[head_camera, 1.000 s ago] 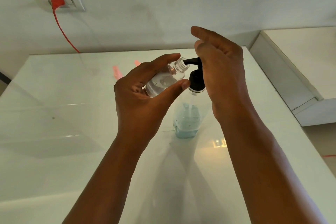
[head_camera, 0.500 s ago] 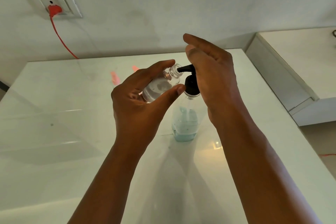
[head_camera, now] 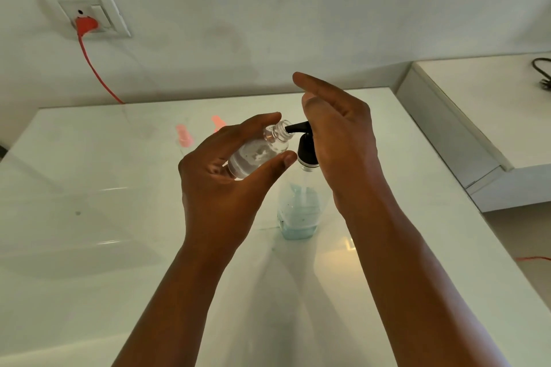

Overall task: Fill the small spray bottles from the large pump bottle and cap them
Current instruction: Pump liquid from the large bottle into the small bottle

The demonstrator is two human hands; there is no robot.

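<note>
Your large pump bottle (head_camera: 299, 211) stands upright on the tabletop (head_camera: 89, 217), directly under your right hand (head_camera: 340, 143), whose fingers (head_camera: 313, 83) lie straight over the pump head. Your left hand (head_camera: 220, 176) holds the small spray bottle (head_camera: 259, 152), fingers curled round it, long axis tilted, its open mouth meeting the spout tip.

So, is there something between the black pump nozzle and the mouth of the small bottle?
Nothing visible. The left hand holds the small bottle tilted, its open mouth right at the nozzle tip. No cap is on it.
</note>
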